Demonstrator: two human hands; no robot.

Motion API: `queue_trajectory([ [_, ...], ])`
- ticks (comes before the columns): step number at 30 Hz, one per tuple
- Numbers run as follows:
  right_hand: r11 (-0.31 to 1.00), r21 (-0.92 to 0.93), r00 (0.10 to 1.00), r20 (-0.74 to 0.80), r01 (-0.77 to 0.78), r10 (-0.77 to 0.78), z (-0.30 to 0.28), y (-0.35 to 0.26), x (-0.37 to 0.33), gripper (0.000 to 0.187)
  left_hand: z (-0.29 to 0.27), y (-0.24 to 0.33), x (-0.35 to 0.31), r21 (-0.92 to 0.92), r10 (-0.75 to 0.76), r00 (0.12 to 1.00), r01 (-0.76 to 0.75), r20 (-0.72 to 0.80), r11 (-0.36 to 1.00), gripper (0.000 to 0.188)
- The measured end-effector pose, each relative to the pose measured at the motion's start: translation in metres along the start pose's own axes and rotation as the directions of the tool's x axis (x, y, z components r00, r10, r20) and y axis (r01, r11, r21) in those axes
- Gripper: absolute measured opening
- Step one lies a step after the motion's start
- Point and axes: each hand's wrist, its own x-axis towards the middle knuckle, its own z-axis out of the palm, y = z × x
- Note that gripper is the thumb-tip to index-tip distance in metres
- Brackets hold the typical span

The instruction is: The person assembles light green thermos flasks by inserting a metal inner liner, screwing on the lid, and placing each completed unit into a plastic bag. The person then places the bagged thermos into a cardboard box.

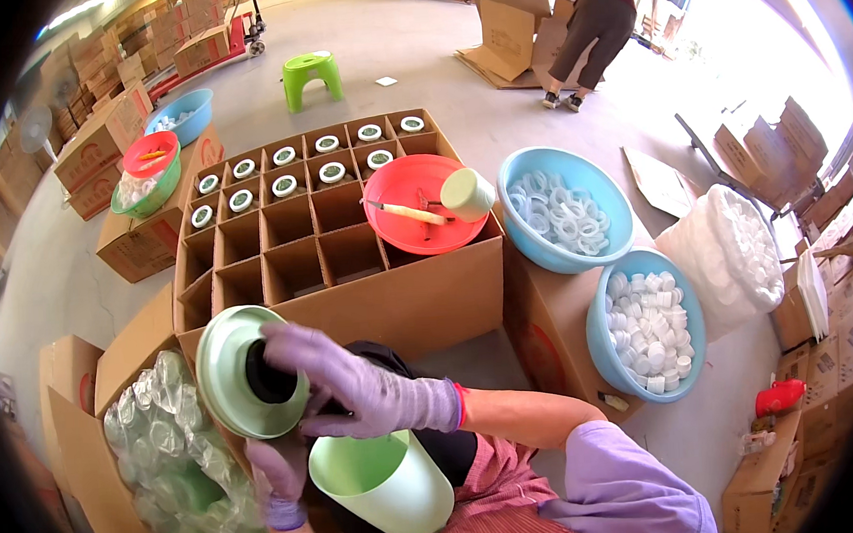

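Note:
A pale green rounded vessel (222, 379) with a dark round opening is tilted toward me, left of my lap. My left hand (278, 477), in a purple glove, is at its lower edge with the thumb up; its other fingers are hidden behind the vessel, and it appears to hold it. My right hand (370, 390), also gloved, reaches across to the opening; its fingers are bent and blurred by motion. Just below the right hand, a pale green cylindrical container (390, 486) leans on my lap with its open mouth up.
A divided carton (399, 297) ahead holds several white-lidded jars. On it sits a red basin (396, 237) with a knife and a cup. Blue basins of rings (516, 180) and white caps (599, 339) stand right. Left is a carton of plastic-wrapped vessels (166, 444). A person (602, 21) bends far off.

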Motion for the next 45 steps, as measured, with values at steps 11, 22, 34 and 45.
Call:
queue_trajectory([
  [11,0.816,-0.557,0.974,0.223,0.154,-0.032,0.003,0.002,0.034,0.074,0.007,0.011,0.000,-0.140,-0.131,0.978,0.109,-0.160,0.984,0.077],
  [22,0.346,0.682,0.741,0.445,-0.645,0.503,0.002,0.029,0.012,0.040,-0.023,0.004,0.015,0.846,0.376,0.842,-0.486,0.386,0.219,0.081],
  [34,0.291,-0.895,0.760,-0.077,-0.339,0.646,-0.102,0.187,0.077,0.061,0.014,0.011,0.033,0.604,-0.254,0.872,-0.058,0.418,0.795,0.037],
  [45,0.150,-0.924,0.711,-0.159,-0.352,0.685,-0.301,0.245,0.071,0.043,-0.004,0.007,0.058,0.537,-0.315,0.880,0.084,0.354,0.840,0.035],
])
